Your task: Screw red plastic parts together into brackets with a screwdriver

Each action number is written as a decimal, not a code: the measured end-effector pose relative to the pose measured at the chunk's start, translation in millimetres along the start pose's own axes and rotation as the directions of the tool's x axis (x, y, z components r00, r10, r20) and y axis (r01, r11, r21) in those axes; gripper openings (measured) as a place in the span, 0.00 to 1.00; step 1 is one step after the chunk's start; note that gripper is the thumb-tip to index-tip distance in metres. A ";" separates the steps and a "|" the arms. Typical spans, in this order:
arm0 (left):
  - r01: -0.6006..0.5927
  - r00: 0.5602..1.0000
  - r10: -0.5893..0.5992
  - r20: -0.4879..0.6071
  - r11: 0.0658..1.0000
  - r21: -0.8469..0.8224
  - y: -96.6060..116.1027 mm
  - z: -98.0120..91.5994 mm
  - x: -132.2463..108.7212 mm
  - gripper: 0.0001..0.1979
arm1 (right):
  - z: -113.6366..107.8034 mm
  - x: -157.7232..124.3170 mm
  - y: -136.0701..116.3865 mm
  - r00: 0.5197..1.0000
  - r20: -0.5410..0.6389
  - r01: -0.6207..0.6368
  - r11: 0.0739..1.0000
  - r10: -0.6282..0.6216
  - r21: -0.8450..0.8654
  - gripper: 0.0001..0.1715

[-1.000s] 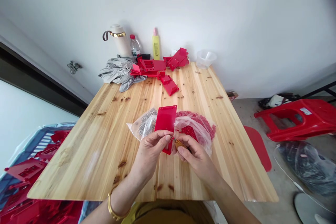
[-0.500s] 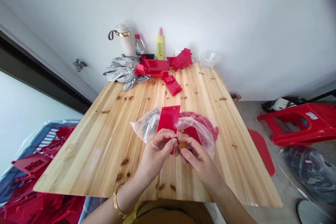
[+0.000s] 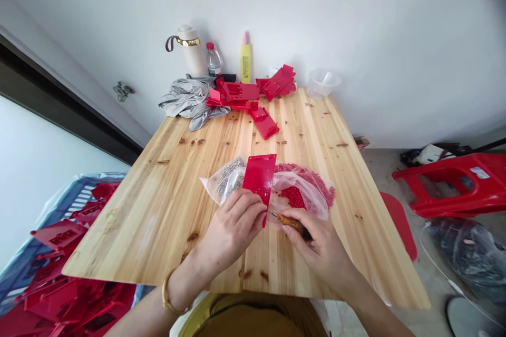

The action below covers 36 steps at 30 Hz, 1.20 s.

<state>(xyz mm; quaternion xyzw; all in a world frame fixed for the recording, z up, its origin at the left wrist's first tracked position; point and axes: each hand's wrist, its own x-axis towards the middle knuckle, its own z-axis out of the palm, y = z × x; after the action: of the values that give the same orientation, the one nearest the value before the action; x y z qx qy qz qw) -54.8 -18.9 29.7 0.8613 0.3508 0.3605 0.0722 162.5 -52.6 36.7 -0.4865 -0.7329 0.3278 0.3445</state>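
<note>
My left hand (image 3: pixel 239 218) is closed on the lower end of a flat red plastic plate (image 3: pixel 260 175), which is tilted up above the table. In my right hand (image 3: pixel 310 237) is a small tool with a brown wooden handle (image 3: pixel 290 224) and a thin metal shaft, perhaps an awl or screwdriver. Its tip points left and meets the plate's lower edge by my left fingertips. Behind the plate lie a clear bag of small metal parts (image 3: pixel 231 175) on the left and a bag of small red pieces (image 3: pixel 302 189) on the right.
Several red plastic parts (image 3: pixel 241 92) are piled at the table's back beside a grey cloth (image 3: pixel 187 97). A flask (image 3: pixel 193 55), a water bottle (image 3: pixel 213 60), a yellow bottle (image 3: pixel 245 60) and a clear tub (image 3: pixel 322 84) stand behind. A blue crate (image 3: pixel 16 263) of red parts is left; a red stool (image 3: pixel 466 181) is right.
My right hand has moved right and turned, so the tool now lies sideways with its shaft exposed. My left hand has turned over on the plate, its back now facing up. The view has shifted slightly.
</note>
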 end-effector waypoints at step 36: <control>0.264 0.540 -0.729 0.421 -0.329 -0.907 33.4 31.6 -2.2 0.08 | 31.7 -4.2 -0.7 0.990 -0.138 -0.005 0.982 0.032 0.188 0.13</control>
<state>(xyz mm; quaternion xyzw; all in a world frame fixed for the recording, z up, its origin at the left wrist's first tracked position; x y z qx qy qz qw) -16.2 -41.1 18.0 0.2088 0.3471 0.5531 0.7280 137.3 -61.4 19.1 -0.4806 -0.6682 0.3632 0.4365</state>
